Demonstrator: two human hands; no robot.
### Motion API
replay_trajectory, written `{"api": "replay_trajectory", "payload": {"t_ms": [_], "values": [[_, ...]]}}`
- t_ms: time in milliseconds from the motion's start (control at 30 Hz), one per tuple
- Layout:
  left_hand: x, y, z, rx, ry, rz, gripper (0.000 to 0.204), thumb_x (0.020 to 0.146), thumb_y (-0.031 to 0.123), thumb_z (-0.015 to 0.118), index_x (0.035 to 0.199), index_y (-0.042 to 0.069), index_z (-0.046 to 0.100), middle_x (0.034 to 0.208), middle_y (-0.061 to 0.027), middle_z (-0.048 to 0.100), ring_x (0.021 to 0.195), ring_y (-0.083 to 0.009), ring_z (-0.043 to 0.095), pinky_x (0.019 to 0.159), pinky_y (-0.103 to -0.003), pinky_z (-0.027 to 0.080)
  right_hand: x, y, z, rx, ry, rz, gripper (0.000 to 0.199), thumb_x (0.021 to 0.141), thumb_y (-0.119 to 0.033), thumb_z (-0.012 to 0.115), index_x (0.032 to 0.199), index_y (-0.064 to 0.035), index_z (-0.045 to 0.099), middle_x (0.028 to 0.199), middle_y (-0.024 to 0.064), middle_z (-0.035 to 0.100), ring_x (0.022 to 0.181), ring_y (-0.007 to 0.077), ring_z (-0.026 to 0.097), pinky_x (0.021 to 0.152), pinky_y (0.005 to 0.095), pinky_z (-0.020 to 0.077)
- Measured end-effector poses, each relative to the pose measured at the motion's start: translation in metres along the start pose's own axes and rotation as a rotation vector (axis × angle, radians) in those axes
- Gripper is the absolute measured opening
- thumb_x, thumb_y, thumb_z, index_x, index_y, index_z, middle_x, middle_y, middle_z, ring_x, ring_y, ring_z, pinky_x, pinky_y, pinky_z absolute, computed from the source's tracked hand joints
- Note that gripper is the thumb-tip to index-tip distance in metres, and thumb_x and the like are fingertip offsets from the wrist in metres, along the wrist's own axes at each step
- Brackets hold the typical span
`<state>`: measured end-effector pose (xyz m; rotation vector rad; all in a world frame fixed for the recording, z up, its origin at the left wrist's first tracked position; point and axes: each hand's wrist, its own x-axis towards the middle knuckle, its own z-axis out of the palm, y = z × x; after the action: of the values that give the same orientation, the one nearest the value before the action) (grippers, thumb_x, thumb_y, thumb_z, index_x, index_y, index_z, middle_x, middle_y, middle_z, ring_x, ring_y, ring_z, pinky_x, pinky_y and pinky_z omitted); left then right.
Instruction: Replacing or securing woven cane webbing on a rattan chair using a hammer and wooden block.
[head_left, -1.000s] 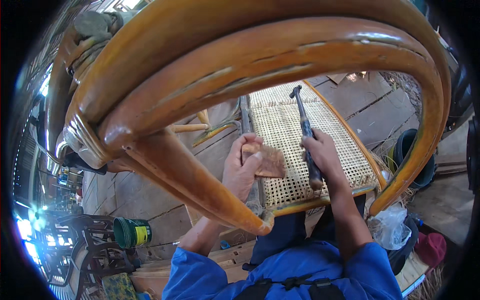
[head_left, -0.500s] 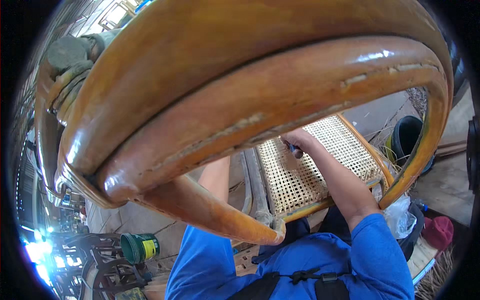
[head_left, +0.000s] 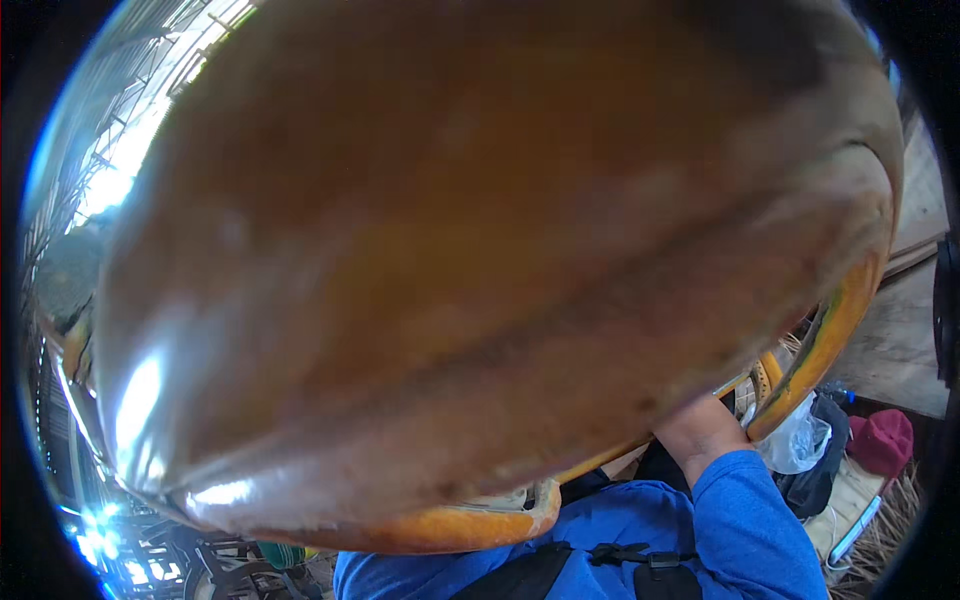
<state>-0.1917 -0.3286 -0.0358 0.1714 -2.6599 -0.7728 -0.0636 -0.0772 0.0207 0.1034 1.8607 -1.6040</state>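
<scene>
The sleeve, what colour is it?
Bright blue; the sleeve shows at the bottom of the head view.

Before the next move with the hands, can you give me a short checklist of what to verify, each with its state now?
1. View of the work: not ok; the curved wooden chair frame fills nearly the whole picture.
2. Right hand: cannot tell; only the right forearm shows, going behind the frame.
3. Left hand: cannot tell; not in view.
4. Any tool held: cannot tell; hidden.
5. Plastic bag and red cloth: ok; they lie aside.
</scene>
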Motion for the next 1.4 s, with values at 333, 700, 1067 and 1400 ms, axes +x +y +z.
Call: {"api": "replay_trajectory", "payload": {"t_ms": [333,700,1067,1400], "values": [[0.021,0.033,0.002,-0.001,-0.049,0.158,0.037,0.079,0.011,0.051,0.113,0.002,0.045,0.101,-0.0250,0.058,0.097,-0.0376,0.057,0.085,-0.044,0.044,0.033,0.019,0.010,-0.056,0.070,-0.139,0.028,0.073,-0.018,0.053,0.090,0.0044,0.057,0.077,0.0144,0.061,0.069,0.0229,0.057,0.064,0.0353,0.0464],[0.029,0.031,0.005,0.029,-0.072,0.272,0.037,0.078,0.010,0.050,0.114,0.001,0.045,0.101,-0.0255,0.058,0.097,-0.0380,0.057,0.086,-0.044,0.044,0.038,0.018,0.030,0.181,0.145,-0.359,0.022,0.079,-0.022,0.053,0.076,-0.0005,0.057,0.063,0.0096,0.056,0.049,0.0152,0.047,0.044,0.0290,0.0358],[0.028,0.027,0.012,0.074,-0.108,0.370,0.038,0.078,0.010,0.050,0.114,0.001,0.044,0.100,-0.0261,0.058,0.097,-0.0383,0.057,0.086,-0.044,0.044,0.059,0.010,0.029,0.238,0.354,-0.780,0.031,0.073,-0.022,0.057,0.088,0.0047,0.060,0.079,0.0147,0.064,0.073,0.0223,0.061,0.066,0.0324,0.0479],[0.014,0.006,0.010,0.144,-0.152,0.432,0.038,0.078,0.009,0.049,0.115,0.001,0.044,0.100,-0.0266,0.057,0.097,-0.0386,0.057,0.086,-0.044,0.044,0.033,0.013,0.004,-0.258,0.046,-0.309,0.026,0.077,-0.020,0.053,0.076,0.0040,0.062,0.064,0.0132,0.062,0.056,0.0203,0.061,0.054,0.0327,0.0480]]}}
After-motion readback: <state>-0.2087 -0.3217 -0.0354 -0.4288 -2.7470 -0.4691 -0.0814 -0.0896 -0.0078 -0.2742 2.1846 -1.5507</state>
